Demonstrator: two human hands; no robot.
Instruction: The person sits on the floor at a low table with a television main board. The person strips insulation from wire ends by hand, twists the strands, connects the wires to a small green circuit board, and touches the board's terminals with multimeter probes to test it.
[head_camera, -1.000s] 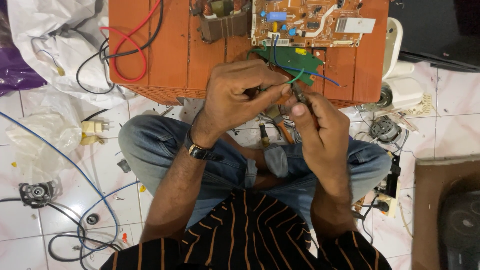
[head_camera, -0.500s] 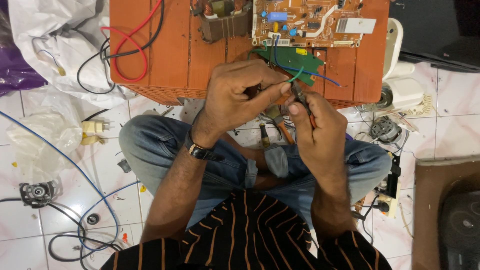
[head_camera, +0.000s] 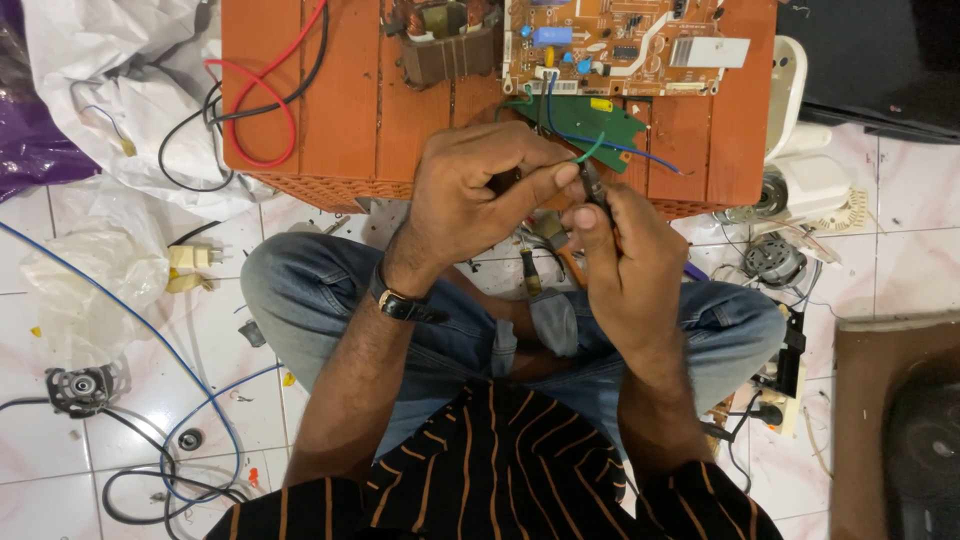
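Glossy tiled floor (head_camera: 300, 420), matt wooden board (head_camera: 350, 110)

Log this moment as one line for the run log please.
left hand: pinches green wire | right hand: holds small dark tool at wire end | wire runs to green circuit board on orange stool | person seated cross-legged

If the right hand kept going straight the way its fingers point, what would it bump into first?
Probably the small green circuit board on the orange slatted crate. The right hand points up-frame, its tool tip at the green wire. Depth is unclear, so this is a guess.
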